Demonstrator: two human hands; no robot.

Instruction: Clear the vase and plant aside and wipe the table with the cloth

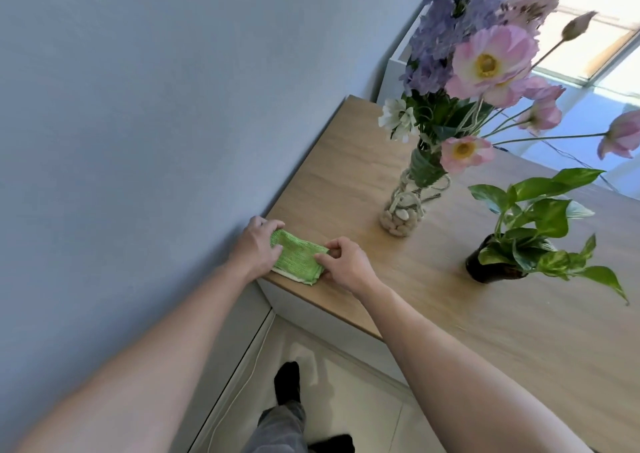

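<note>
A folded green cloth (298, 257) lies on the near left corner of the wooden table (485, 321), close to the wall. My left hand (255, 246) grips its left end, fingers curled over the fabric. My right hand (344, 262) pinches its right edge. A glass vase (408, 206) wrapped in cord, with pebbles at the bottom and tall pink and purple flowers, stands further back on the table. To its right sits a leafy green plant (540, 230) in a dark pot (485, 265).
A pale blue wall (138, 106) runs along the table's left side. A white cabinet (398, 68) and a bright window are beyond the far end. Below are a tiled floor (363, 400), a thin white cable and my feet in dark socks.
</note>
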